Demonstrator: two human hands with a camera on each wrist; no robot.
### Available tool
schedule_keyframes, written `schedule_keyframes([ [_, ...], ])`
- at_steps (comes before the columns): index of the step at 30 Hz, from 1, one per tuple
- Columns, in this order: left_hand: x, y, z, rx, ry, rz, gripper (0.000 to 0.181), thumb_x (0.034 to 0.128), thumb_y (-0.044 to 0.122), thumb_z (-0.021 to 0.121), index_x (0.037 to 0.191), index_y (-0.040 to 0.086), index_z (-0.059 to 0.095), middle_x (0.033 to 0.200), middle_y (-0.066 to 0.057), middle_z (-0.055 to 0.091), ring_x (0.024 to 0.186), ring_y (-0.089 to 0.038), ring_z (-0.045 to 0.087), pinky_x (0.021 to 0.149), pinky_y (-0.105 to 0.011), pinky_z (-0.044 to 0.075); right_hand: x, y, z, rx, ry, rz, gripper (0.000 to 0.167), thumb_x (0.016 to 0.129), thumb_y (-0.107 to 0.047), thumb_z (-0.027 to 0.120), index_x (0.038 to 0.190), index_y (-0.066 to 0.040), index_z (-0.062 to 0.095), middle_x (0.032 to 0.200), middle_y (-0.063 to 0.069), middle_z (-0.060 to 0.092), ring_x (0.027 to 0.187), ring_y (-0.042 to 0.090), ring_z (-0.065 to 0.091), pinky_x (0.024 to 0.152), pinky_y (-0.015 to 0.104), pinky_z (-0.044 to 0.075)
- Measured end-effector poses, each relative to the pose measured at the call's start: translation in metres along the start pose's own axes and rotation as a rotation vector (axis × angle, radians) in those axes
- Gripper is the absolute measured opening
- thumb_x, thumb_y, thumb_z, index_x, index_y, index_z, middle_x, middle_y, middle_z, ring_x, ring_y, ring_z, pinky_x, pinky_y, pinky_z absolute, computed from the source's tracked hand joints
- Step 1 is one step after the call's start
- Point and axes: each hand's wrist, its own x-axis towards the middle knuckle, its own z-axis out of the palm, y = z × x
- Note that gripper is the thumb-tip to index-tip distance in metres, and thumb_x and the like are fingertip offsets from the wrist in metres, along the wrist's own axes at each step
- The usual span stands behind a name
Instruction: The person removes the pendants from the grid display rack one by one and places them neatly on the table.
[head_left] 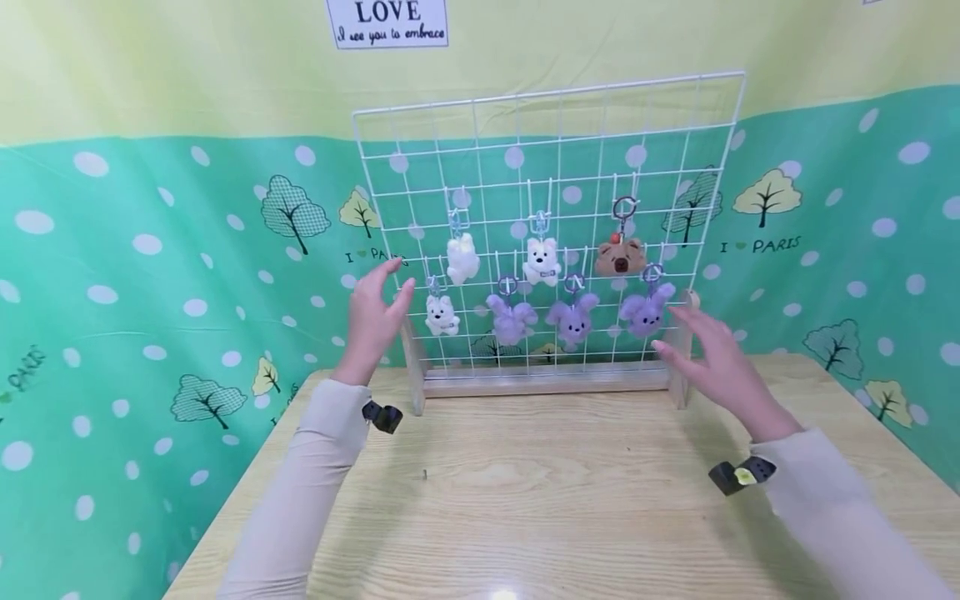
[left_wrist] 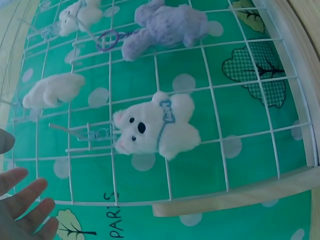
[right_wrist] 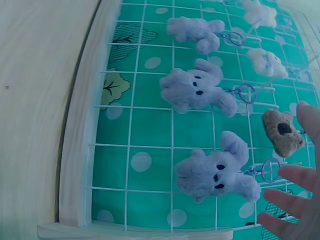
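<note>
The left hand and the right hand are outstretched and hold nothing; between them, the wire grid may tip and drop its plush toys, if knocked.

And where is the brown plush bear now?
In the head view, the brown bear hangs right of centre on the white wire grid, above and left of the rightmost purple plush rabbit.

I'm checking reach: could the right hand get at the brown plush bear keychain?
Likely yes: the empty right hand is near the brown plush bear keychain, whose front looks uncovered; a purple plush rabbit keychain hangs lower right.
</note>
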Motion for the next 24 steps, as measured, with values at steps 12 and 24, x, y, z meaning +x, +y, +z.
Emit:
schedule_keyframes([
  [12, 0.035, -0.013, 0.008, -0.17, 0.098, -0.336, 0.04, 0.0937, 0.026, 0.059, 0.129, 0.008, 0.05, 0.128, -0.008, 0.056, 0.12, -0.024, 0.051, 0.103, -0.034, 0.043, 0.018, 0.001, 0.003, 0.149, 0.096, 0.117, 0.054, 0.095, -0.038, 0.055, 0.133, -0.001, 0.048, 0.135, 0.027, 0.047, 0.126, 0.047, 0.039, 0.099, 0.071, 0.029],
  [24, 0.052, -0.011, 0.02, -0.393, 0.203, -0.613, 0.033, 0.0919, 0.017, 0.062, 0.122, 0.005, 0.059, 0.118, -0.01, 0.063, 0.107, -0.017, 0.059, 0.092, -0.024, 0.05, 0.025, 0.003, 0.013, 0.209, 0.18, 0.089, 0.042, 0.093, -0.028, 0.061, 0.123, 0.001, 0.056, 0.125, 0.024, 0.056, 0.118, 0.042, 0.049, 0.099, 0.064, 0.036],
])
